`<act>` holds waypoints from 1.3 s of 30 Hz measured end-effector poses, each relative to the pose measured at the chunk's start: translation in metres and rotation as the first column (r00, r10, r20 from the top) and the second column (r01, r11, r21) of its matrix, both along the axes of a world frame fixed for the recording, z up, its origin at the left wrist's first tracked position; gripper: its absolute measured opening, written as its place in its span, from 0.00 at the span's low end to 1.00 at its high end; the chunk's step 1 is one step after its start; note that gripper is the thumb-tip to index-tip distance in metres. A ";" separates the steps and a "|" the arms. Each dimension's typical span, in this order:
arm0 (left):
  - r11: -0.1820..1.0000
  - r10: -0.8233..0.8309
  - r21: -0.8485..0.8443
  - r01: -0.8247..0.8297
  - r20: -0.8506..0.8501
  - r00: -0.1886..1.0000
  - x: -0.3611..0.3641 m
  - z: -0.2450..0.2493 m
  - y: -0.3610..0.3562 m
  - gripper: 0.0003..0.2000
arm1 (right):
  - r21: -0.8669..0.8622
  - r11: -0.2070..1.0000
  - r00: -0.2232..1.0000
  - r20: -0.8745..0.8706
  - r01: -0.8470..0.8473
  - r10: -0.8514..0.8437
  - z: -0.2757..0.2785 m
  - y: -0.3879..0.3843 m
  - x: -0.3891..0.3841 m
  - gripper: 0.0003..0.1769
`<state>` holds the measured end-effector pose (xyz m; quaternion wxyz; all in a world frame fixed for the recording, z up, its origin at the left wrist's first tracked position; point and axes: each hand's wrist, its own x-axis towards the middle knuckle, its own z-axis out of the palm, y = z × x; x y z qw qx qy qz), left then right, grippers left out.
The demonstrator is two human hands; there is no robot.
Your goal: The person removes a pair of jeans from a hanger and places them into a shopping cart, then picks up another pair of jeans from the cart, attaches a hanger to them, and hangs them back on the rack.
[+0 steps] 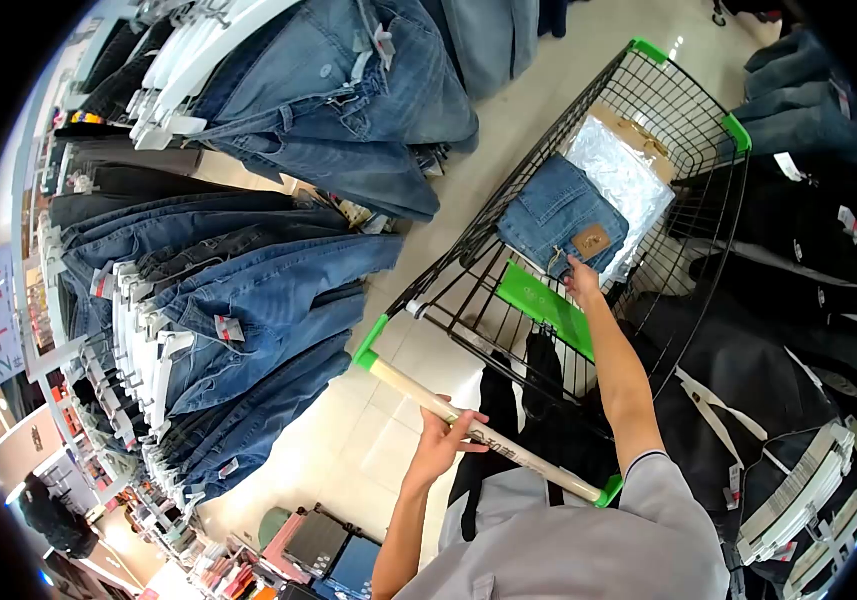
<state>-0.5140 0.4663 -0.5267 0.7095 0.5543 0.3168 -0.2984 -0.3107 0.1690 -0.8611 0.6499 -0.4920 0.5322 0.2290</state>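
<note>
A black wire shopping cart point(693, 85) with green corner pieces stands in front of me. My left hand point(440, 440) is closed around its pale handle point(508, 450). My right hand point(581, 280) reaches into the basket, its fingers closed at the near edge of a folded pair of blue jeans point(548, 205) with a brown leather patch point(591, 241). Under and beyond the jeans lies a shiny clear plastic package point(608, 160). A brown cardboard-coloured item point(638, 135) shows at the far end of it. The right fingertips are partly hidden.
Racks of hanging blue jeans point(278, 290) line the left side, with more denim point(328, 80) ahead. Black trousers point(748, 340) on white hangers point(798, 490) hang close on the right. Tiled floor point(378, 430) shows left of the cart. Suitcases point(323, 545) stand at lower left.
</note>
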 end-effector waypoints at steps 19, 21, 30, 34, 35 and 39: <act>0.808 -0.492 0.581 0.096 0.577 0.652 0.073 0.179 -0.014 0.36 | -0.453 0.892 0.175 0.877 -0.016 0.448 0.510 0.085 -0.034 0.15; 0.800 -0.542 0.599 0.039 0.693 0.475 0.081 0.185 -0.028 0.37 | -0.507 0.862 0.023 0.862 -0.001 0.507 0.556 0.116 -0.047 0.19; 0.901 -0.236 0.381 -0.207 0.831 0.504 0.065 0.186 0.008 0.17 | -0.376 0.874 0.006 0.918 -0.309 0.397 0.573 0.162 -0.065 0.29; 0.900 0.053 0.217 -0.379 0.807 0.589 0.055 0.176 0.032 0.18 | -0.385 0.841 0.015 0.907 -0.379 0.422 0.577 0.145 -0.058 0.33; 0.893 0.061 0.216 -0.395 0.811 0.582 0.057 0.176 0.041 0.18 | -0.431 0.810 -0.018 0.886 -0.397 0.463 0.577 0.138 -0.056 0.33; 0.776 0.540 -0.074 -0.627 0.592 0.598 0.069 0.168 0.097 0.28 | -0.674 0.701 -0.369 0.728 -0.232 0.578 0.596 0.089 -0.030 0.28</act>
